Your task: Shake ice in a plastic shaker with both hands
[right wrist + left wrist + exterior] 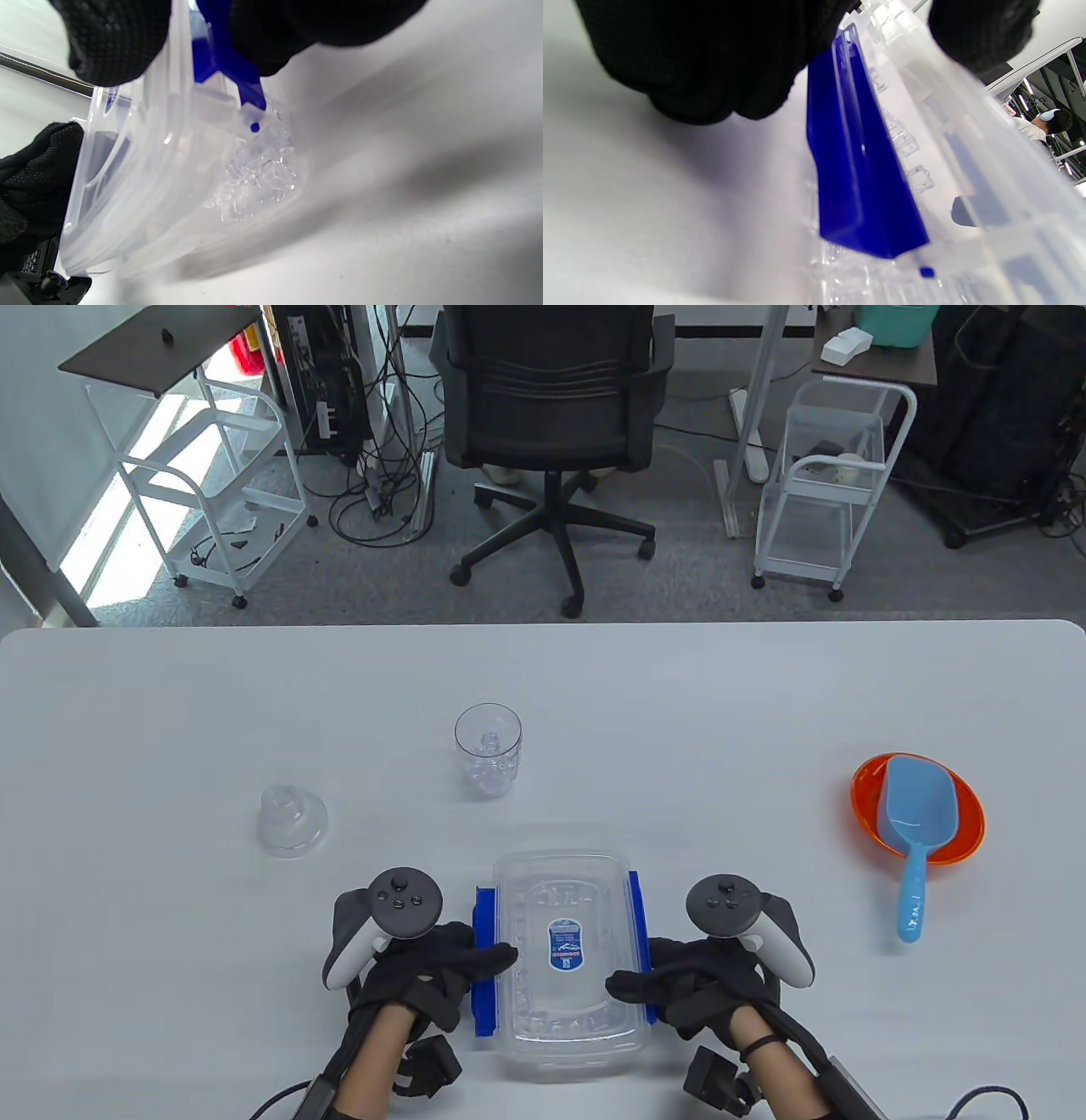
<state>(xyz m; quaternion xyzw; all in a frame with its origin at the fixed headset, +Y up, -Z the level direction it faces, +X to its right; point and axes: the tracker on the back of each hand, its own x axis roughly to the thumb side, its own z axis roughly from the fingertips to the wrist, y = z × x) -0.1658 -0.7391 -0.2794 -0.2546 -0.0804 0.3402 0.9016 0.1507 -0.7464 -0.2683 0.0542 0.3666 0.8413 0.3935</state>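
Two hands, both engaged on one item. My left hand (424, 971) curls over the left blue latch (484, 963) of the ice container (567, 954), thumb lying across the lid; my right hand (687, 984) mirrors it on the right latch (642, 933), thumb likewise on the lid. Each grips the box's edge, holding nothing else.

Container: clear, lidded, near the tabletop's (170, 712) front edge; ice (254, 178) heaped inside, seen from the right wrist view. That view suggests the box is tilted off the surface, though I cannot tell for sure.

Step in hand, by my judgement: unlatching. Best done by prying both latches outward together, thumbs pinning the lid so nothing spills.

Further out: shaker cup (488, 759) upright beyond the box, its cap (291, 819) apart to the left. Far right: orange bowl (959, 814) carrying a blue scoop (916, 831).
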